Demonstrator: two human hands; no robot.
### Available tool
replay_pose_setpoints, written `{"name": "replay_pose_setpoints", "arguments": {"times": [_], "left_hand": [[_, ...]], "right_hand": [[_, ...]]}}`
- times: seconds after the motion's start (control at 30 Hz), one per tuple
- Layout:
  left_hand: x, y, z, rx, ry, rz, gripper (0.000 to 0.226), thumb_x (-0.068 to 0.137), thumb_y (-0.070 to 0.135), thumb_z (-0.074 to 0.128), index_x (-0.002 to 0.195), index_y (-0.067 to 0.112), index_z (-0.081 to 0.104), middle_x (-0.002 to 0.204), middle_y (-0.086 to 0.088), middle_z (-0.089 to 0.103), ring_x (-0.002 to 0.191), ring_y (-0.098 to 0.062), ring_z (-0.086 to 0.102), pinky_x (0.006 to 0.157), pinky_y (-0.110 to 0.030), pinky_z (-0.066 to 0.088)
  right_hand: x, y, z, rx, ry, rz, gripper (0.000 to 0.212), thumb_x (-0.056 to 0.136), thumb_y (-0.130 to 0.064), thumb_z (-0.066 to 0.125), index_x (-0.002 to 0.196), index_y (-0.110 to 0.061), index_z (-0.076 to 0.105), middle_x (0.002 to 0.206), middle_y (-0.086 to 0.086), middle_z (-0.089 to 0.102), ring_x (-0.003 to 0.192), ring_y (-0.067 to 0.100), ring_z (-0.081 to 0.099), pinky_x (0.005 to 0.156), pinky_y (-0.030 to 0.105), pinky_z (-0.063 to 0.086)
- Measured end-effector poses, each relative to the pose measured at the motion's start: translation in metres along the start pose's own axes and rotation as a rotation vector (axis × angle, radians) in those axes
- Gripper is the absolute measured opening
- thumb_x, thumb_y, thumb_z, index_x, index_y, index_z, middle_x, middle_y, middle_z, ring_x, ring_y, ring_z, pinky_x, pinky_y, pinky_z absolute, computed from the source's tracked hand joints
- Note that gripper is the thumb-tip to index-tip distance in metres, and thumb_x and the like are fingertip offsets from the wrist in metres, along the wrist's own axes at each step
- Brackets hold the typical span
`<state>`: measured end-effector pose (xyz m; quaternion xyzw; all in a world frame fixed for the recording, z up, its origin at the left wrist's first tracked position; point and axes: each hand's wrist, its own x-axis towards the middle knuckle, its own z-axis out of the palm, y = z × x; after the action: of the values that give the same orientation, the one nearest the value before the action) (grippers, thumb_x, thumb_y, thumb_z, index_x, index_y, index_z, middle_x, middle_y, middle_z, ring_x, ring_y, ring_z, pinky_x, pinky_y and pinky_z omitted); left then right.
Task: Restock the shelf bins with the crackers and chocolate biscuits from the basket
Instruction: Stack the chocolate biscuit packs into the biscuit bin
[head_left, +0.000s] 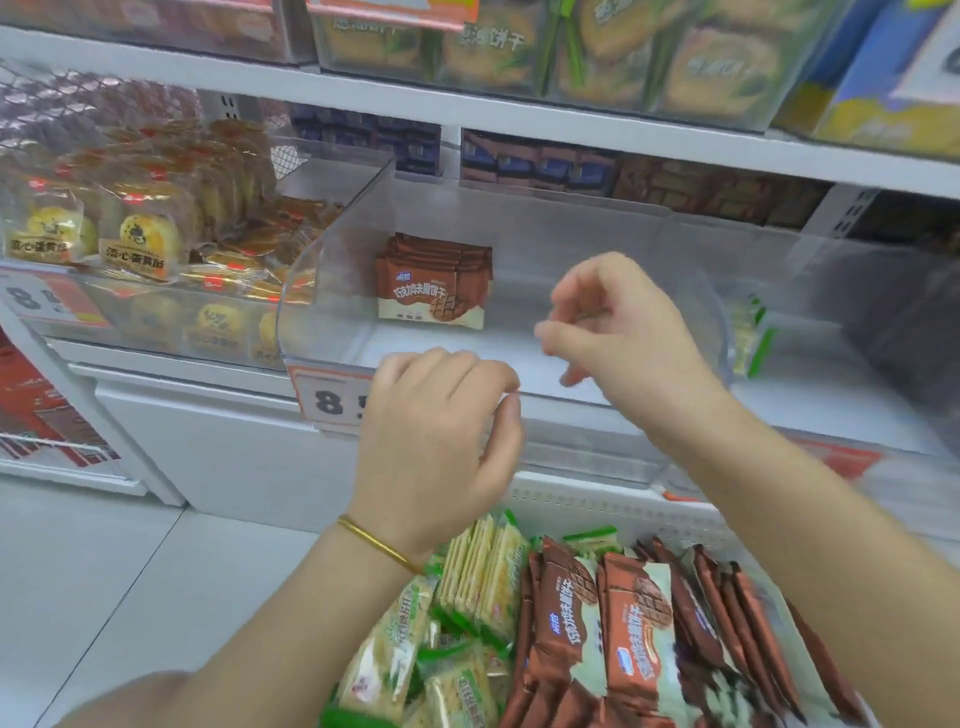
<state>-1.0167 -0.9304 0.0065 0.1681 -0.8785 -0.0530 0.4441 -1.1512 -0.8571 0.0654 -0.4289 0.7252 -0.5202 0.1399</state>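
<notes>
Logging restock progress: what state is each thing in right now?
Left hand: empty, fingers loosely curled.
Right hand: empty, fingers loosely curled.
Clear bin: nearly empty.
Shelved chocolate biscuits: few packs, upright, left part of bin.
Crackers: sealed, piled, unshelved.
Loose chocolate biscuits: sealed, piled, unshelved.

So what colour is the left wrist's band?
Gold; the thin wrist band shows best in the head view.

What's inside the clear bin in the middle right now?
The clear bin holds one short row of chocolate biscuit packs, upright toward its left. Its white floor shows around them. The right hand covers part of the bin's right side.
</notes>
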Motion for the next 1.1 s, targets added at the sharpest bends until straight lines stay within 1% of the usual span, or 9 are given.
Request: {"name": "replay_pose_setpoints", "arguments": {"times": [0.1, 0.23, 0.33, 0.5, 0.67, 0.83, 0.97, 1.03, 1.1], "left_hand": [[-0.024, 0.034, 0.023, -0.055, -0.21, 0.091, 0.018, 0.084, 0.021, 0.049, 0.082, 0.013, 0.064, 0.071, 0.001, 0.06, 0.069, -0.025, 0.057, 0.066, -0.036, 0.037], [-0.06, 0.063, 0.062, -0.052, -0.598, 0.142, 0.024, 0.083, 0.026, 0.042, 0.079, 0.014, 0.063, 0.07, 0.0, 0.063, 0.07, -0.026, 0.06, 0.067, -0.036, 0.044], [-0.078, 0.075, 0.078, -0.054, -0.771, 0.115, 0.033, 0.084, 0.03, 0.034, 0.082, 0.018, 0.064, 0.074, 0.003, 0.066, 0.075, -0.023, 0.063, 0.072, -0.034, 0.045], [-0.092, 0.081, 0.088, -0.1, -0.797, 0.03, 0.033, 0.089, 0.03, 0.035, 0.099, 0.023, 0.066, 0.091, 0.009, 0.069, 0.09, -0.016, 0.062, 0.082, -0.034, 0.043], [-0.097, 0.074, 0.089, -0.15, -0.77, -0.041, 0.019, 0.093, 0.02, 0.049, 0.1, 0.02, 0.066, 0.092, 0.007, 0.067, 0.088, -0.015, 0.059, 0.086, -0.036, 0.045], [-0.1, 0.084, 0.089, -0.279, -0.877, -0.114, 0.022, 0.094, 0.027, 0.049, 0.112, 0.022, 0.061, 0.106, 0.006, 0.062, 0.099, -0.012, 0.054, 0.091, -0.035, 0.046], [-0.097, 0.1, 0.086, -0.479, -1.082, -0.234, 0.069, 0.085, 0.054, 0.056, 0.142, 0.025, 0.032, 0.143, 0.009, 0.038, 0.126, -0.005, 0.04, 0.104, -0.026, 0.037], [-0.091, 0.109, 0.08, -0.588, -1.144, -0.316, 0.084, 0.077, 0.058, 0.061, 0.145, 0.027, 0.022, 0.141, 0.018, 0.035, 0.12, -0.001, 0.043, 0.096, -0.014, 0.039], [-0.085, 0.113, 0.072, -0.651, -1.136, -0.389, 0.075, 0.077, 0.049, 0.068, 0.136, 0.032, 0.025, 0.12, 0.031, 0.04, 0.104, 0.007, 0.049, 0.081, -0.001, 0.037]], "right_hand": [[-0.078, 0.026, -0.043, -0.007, -0.214, 0.089, 0.024, 0.084, 0.002, 0.064, 0.08, -0.021, 0.056, 0.075, -0.001, 0.059, 0.064, 0.016, 0.064, 0.048, 0.027, 0.049], [-0.125, 0.116, -0.08, -0.453, -0.365, 0.35, 0.021, 0.085, 0.001, 0.062, 0.076, -0.019, 0.058, 0.067, -0.006, 0.059, 0.055, -0.003, 0.058, 0.054, 0.014, 0.045], [-0.141, 0.171, -0.095, -0.568, -0.34, 0.496, 0.018, 0.087, -0.009, 0.063, 0.078, -0.021, 0.052, 0.079, 0.002, 0.06, 0.076, 0.015, 0.06, 0.066, 0.027, 0.047], [-0.158, 0.203, -0.07, -0.926, -0.501, 0.504, 0.043, 0.084, -0.046, 0.066, 0.102, -0.013, 0.047, 0.106, 0.008, 0.052, 0.104, 0.027, 0.054, 0.08, 0.037, 0.047], [-0.155, 0.211, -0.05, -1.151, -0.409, 0.449, 0.029, 0.089, -0.004, 0.054, 0.118, -0.006, 0.048, 0.119, 0.012, 0.059, 0.105, 0.031, 0.061, 0.067, 0.035, 0.044], [-0.147, 0.178, -0.063, -1.086, -0.306, 0.396, 0.009, 0.088, -0.006, 0.051, 0.096, -0.011, 0.05, 0.096, 0.009, 0.066, 0.083, 0.03, 0.064, 0.057, 0.03, 0.044], [-0.143, 0.138, -0.074, -0.767, -0.135, 0.345, 0.013, 0.087, -0.018, 0.053, 0.097, -0.016, 0.044, 0.076, -0.001, 0.057, 0.07, 0.023, 0.057, 0.054, 0.031, 0.043], [-0.138, 0.123, -0.072, -0.514, -0.095, 0.399, 0.01, 0.085, -0.015, 0.054, 0.095, -0.014, 0.05, 0.07, -0.002, 0.057, 0.066, 0.022, 0.06, 0.057, 0.034, 0.05], [-0.134, 0.115, -0.066, -0.271, -0.082, 0.504, 0.006, 0.085, -0.01, 0.054, 0.091, -0.01, 0.055, 0.066, 0.005, 0.061, 0.057, 0.022, 0.064, 0.051, 0.031, 0.051]]}}
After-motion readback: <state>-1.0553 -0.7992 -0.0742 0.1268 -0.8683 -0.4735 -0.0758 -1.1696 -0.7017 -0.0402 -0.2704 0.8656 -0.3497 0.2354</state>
